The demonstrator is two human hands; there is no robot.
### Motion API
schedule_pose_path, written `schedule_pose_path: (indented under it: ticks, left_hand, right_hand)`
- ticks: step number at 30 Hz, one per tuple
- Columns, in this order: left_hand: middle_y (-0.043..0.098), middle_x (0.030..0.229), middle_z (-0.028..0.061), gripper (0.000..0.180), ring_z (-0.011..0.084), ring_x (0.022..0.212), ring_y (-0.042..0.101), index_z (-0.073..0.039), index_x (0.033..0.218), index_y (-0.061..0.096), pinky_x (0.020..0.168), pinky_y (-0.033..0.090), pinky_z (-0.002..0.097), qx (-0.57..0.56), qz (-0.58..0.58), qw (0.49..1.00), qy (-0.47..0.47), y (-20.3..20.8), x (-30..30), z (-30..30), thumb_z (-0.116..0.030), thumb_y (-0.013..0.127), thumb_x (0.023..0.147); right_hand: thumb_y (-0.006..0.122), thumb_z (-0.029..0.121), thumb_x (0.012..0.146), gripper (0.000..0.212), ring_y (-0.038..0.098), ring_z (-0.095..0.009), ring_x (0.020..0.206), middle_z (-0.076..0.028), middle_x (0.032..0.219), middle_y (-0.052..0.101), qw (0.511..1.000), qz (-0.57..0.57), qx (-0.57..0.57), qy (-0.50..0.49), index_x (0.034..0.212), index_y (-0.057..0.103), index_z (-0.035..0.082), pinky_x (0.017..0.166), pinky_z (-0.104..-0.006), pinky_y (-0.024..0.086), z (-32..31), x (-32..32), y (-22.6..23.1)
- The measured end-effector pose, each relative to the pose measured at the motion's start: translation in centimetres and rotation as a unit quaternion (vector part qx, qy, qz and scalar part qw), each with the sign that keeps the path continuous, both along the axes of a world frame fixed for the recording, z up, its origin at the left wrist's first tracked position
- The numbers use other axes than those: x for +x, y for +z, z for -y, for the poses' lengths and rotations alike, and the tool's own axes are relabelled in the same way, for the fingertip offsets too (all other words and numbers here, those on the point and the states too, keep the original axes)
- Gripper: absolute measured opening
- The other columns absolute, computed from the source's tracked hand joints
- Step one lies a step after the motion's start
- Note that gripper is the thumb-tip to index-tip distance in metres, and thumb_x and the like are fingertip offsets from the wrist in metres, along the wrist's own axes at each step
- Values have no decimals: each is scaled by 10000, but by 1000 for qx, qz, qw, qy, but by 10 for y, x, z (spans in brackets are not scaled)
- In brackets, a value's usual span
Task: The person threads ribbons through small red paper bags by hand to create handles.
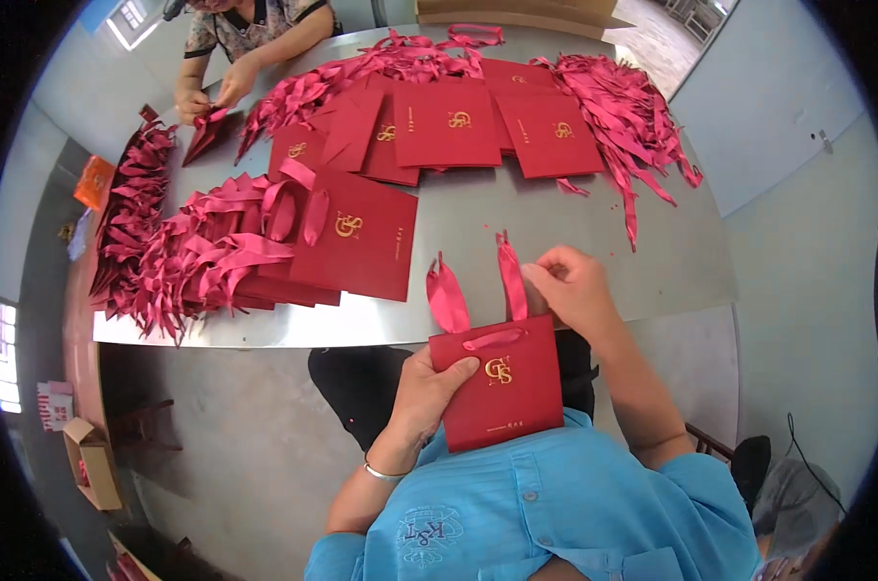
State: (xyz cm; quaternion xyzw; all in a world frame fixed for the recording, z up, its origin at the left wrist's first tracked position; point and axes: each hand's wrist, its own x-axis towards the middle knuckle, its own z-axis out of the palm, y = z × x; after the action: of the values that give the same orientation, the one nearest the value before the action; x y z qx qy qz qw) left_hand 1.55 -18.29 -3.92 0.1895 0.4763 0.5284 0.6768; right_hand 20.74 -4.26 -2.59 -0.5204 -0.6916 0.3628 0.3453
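A red paper gift bag (531, 397) with gold print is in front of my body. My left hand (429, 392) grips its left side, thumb on the front and the other fingers hidden behind. One pink ribbon handle (494, 338) lies across the bag's upper front. Two loose pink ribbon ends rise above the top edge, a left ribbon end (447, 298) and a right ribbon end (512, 276). Right beside the latter, my right hand (572, 288) has its thumb and fingers pinched together. Whatever may be between those fingertips is too small to make out.
On the metal table (652, 266) stand overlapping red bags (357, 232) at left. More flat bags (449, 126) lie farther back, between heaps of pink ribbon (623, 107). Across the far left, a co-worker's hands (216, 92) handle another bag (210, 138). A cardboard box (92, 465) sits at lower left.
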Motion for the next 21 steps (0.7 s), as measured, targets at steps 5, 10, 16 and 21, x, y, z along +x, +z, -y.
schedule_pose_path:
  ticks: [5, 10, 16, 21]
  left_hand:
    - [683, 1018, 57, 267, 125, 900, 635, 12, 1123, 634, 803, 533, 283, 98, -121, 986, 60, 63, -26, -13, -14, 687, 863]
    - [687, 1046, 87, 233, 148, 874, 664, -13, 1107, 626, 788, 551, 294, 309, -165, 895, 276, 123, -52, -34, 38, 633, 879]
    - [653, 1046, 48, 181, 105, 960, 572, 33, 1115, 609, 870, 463, 257, 267, -269, 865, 328, 42, -33, -71, -42, 582, 952]
    - [660, 1008, 62, 181, 105, 897, 581, 52, 1096, 595, 820, 487, 267, 275, -332, 840, 328, 15, -40, -93, -76, 568, 970]
  right_hand:
    - [676, 133, 888, 152, 527, -38, 548, -2, 684, 616, 989, -100, -111, -8, 824, 619, 8, 472, -202, 405, -10, 18, 3]
    - [651, 131, 909, 142, 464, -17, 477, 23, 654, 586, 971, -184, -154, -8, 810, 608, 38, 410, -190, 345, -10, 34, -5]
    - [653, 118, 910, 130, 465, -22, 480, 30, 637, 570, 974, -199, -107, -4, 827, 602, 32, 417, -203, 351, -6, 25, -12]
    - [710, 129, 860, 183, 574, -72, 611, -32, 791, 648, 990, -130, -29, 34, 974, 630, 11, 519, -231, 454, -7, 26, -27]
